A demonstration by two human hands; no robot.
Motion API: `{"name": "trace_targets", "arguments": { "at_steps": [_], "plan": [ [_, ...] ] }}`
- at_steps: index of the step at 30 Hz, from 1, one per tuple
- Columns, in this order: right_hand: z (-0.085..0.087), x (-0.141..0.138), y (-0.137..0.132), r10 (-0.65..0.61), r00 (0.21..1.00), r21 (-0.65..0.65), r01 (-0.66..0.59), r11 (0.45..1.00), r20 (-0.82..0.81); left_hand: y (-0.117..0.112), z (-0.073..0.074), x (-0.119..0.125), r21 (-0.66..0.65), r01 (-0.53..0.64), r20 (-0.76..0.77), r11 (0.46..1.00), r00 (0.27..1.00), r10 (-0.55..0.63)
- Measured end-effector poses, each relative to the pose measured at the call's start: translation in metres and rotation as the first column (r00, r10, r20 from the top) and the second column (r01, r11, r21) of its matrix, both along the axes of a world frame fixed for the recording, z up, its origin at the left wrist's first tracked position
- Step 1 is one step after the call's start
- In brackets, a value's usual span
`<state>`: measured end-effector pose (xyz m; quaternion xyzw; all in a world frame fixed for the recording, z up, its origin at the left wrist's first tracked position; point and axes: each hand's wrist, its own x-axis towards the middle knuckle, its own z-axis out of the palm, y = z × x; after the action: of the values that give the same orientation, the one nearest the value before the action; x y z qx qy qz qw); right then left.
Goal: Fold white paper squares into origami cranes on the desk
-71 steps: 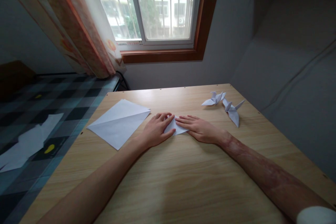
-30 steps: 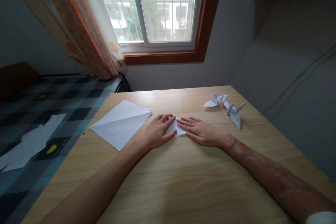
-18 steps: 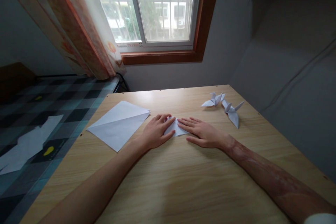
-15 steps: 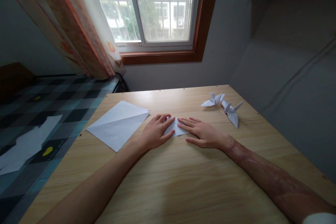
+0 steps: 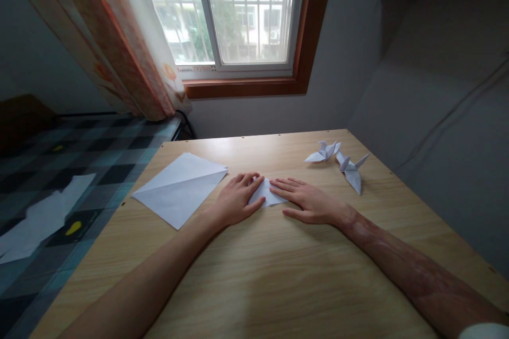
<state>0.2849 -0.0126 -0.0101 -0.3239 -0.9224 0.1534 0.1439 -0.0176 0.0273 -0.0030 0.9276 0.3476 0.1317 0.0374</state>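
Note:
A small folded piece of white paper [image 5: 267, 196] lies flat on the wooden table, partly covered by both hands. My left hand [image 5: 237, 198] rests on its left side with thumb and fingers apart. From the right, my right hand [image 5: 305, 201] lies flat, its outstretched fingertips pressing on the paper's right part. The paper's outer ends are hidden under the fingers. Beyond the right hand stand two folded paper cranes, one crane [image 5: 323, 152] farther back and another crane [image 5: 350, 169] closer to the right edge.
Square white paper sheets [image 5: 178, 190] with a diagonal crease lie left of my left hand. The wooden table [image 5: 254, 275] meets a checked bed [image 5: 119, 143] on the left, where torn white paper [image 5: 43, 217] lies. A window [image 5: 250, 16] and curtain [image 5: 131, 53] are behind.

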Motion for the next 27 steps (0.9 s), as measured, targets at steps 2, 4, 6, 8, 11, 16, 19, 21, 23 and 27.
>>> {"name": "trace_targets", "arguments": {
  "at_steps": [2, 4, 6, 8, 11, 16, 19, 21, 23, 27],
  "plan": [
    [0.0014, 0.0014, -0.0008, -0.007, 1.000, -0.004, 0.007, 1.000, -0.007, -0.0001, 0.0004, 0.0000, 0.000, 0.002, -0.003, 1.000, 1.000, -0.002],
    [0.0023, 0.0030, -0.0016, -0.017, 1.000, -0.005, 0.016, 1.000, -0.025, -0.0003, 0.0010, 0.0001, 0.003, 0.002, -0.011, 1.000, 1.000, -0.002],
    [0.0028, 0.0044, -0.0021, -0.021, 0.999, -0.003, 0.021, 1.000, -0.045, -0.0005, 0.0013, 0.0003, 0.007, 0.000, -0.018, 1.000, 1.000, 0.000],
    [0.0031, 0.0052, -0.0024, -0.022, 0.998, -0.001, 0.022, 1.000, -0.057, -0.0007, 0.0012, 0.0004, 0.007, -0.001, -0.020, 1.000, 1.000, 0.001],
    [0.0032, 0.0056, -0.0025, -0.025, 0.998, 0.001, 0.025, 1.000, -0.065, -0.0004, 0.0003, 0.0004, 0.008, 0.004, -0.007, 1.000, 1.000, -0.004],
    [0.0021, 0.0059, -0.0023, -0.017, 0.998, 0.009, 0.017, 1.000, -0.061, 0.0005, -0.0001, -0.0006, 0.019, 0.020, 0.015, 1.000, 1.000, -0.020],
    [0.0016, 0.0061, -0.0025, -0.013, 0.997, 0.010, 0.014, 1.000, -0.076, 0.0002, 0.0007, -0.0012, 0.033, 0.040, 0.039, 0.999, 0.998, -0.041],
    [0.0017, 0.0061, -0.0027, -0.011, 0.997, 0.012, 0.012, 1.000, -0.074, -0.0006, 0.0019, -0.0010, 0.038, 0.051, 0.040, 0.998, 0.998, -0.053],
    [0.0018, 0.0061, -0.0029, -0.009, 0.998, 0.015, 0.010, 1.000, -0.059, -0.0015, 0.0034, -0.0003, 0.043, 0.055, 0.033, 0.998, 0.998, -0.057],
    [0.0020, 0.0064, -0.0029, -0.006, 0.999, 0.012, 0.006, 1.000, -0.038, -0.0023, 0.0059, 0.0010, 0.049, 0.055, 0.007, 0.997, 0.998, -0.056]
  ]
}}
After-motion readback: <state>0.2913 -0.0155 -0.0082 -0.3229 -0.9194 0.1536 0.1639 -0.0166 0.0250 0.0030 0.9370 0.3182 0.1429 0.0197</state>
